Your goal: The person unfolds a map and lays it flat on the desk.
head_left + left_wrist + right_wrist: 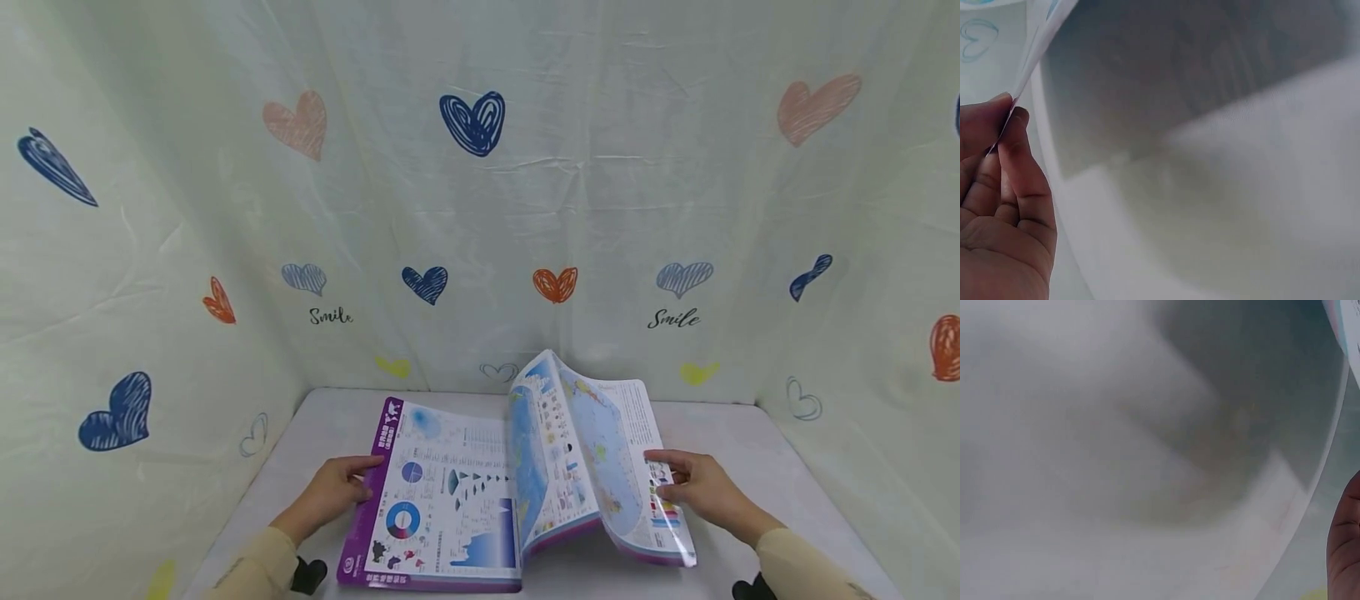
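Note:
A glossy folded map [450, 500] with a purple border lies partly unfolded on the table, printed with charts on its left panel. Its middle and right panels [611, 467] rise in a ridge and show blue sea maps. My left hand [327, 492] pinches the purple left edge; in the left wrist view, the thumb and fingers [1013, 134] close on the thin sheet edge. At the opposite side, my right hand [705, 487] grips the right edge, thumb on the printed face. Only a sliver of that hand [1344, 544] appears in the right wrist view.
The white table [780, 492] extends around the map on both sides. Behind and beside it hangs a pale curtain [600, 208] printed with hearts and the word Smile. Dark round objects sit by each wrist, near the sleeves [262, 567].

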Motion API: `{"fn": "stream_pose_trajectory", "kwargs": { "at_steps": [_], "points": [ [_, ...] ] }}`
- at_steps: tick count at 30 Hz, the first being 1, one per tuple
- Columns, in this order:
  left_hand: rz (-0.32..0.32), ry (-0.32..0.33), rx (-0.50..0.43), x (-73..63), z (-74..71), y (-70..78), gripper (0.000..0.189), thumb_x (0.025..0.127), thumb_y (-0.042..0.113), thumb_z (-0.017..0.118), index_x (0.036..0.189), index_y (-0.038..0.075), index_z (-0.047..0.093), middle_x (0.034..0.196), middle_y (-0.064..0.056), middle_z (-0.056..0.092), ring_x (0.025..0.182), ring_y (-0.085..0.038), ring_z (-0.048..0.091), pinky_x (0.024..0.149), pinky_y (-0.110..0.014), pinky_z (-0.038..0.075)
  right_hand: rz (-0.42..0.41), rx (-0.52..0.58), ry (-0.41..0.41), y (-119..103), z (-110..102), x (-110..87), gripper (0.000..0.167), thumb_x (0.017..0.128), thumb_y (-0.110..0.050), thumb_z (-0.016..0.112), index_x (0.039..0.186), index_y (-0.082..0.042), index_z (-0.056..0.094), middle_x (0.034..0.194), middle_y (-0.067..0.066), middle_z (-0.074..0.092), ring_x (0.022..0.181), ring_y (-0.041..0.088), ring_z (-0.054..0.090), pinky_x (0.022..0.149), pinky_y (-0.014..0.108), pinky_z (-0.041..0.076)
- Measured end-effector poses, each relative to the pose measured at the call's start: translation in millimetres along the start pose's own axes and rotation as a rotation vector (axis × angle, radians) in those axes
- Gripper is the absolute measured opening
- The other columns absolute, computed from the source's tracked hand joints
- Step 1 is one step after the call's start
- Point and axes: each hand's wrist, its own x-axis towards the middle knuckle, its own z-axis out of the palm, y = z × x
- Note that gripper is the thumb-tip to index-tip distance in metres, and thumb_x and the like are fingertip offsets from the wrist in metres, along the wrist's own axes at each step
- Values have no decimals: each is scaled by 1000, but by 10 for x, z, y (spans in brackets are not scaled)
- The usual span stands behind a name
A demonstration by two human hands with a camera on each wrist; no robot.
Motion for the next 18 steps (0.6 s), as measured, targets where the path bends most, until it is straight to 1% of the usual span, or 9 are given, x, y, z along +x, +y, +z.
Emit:
{"fn": "stream_pose_trajectory", "kwargs": {
  "at_steps": [5,8,9,15,18],
  "points": [
    [5,8,44,-11,-119,-73,48,79,-6,70,127,-2,65,110,-12,67,79,-19,57,65,-32,51,12,-64,14,116,-185,-30,55,78,5,75,131,8,59,109,16,68,82,23,59,65,28,54],
    [6,16,60,-11,-183,-118,48,79,-7,70,126,-3,66,109,-13,67,78,-19,58,64,-32,51,1,-111,16,191,-296,-45,55,78,5,74,130,9,58,110,18,67,81,23,59,63,27,52],
    [6,15,62,-11,-203,-132,48,78,-7,69,126,-4,65,109,-13,67,78,-19,58,65,-32,51,8,-125,26,215,-324,-48,55,77,5,74,130,9,59,110,17,67,81,23,58,63,27,52],
    [4,10,85,-15,-300,-200,49,78,-7,69,127,-5,64,110,-14,66,79,-20,59,67,-33,52,-10,-238,38,382,-477,-51,54,76,2,75,128,7,62,111,18,66,81,22,57,62,27,49],
    [-5,8,102,-21,-334,-214,48,79,-7,69,127,-5,64,110,-14,66,80,-20,59,67,-34,52,-19,-294,41,427,-550,-66,53,75,1,76,127,5,63,111,20,65,80,22,55,61,28,47]
  ]
}}
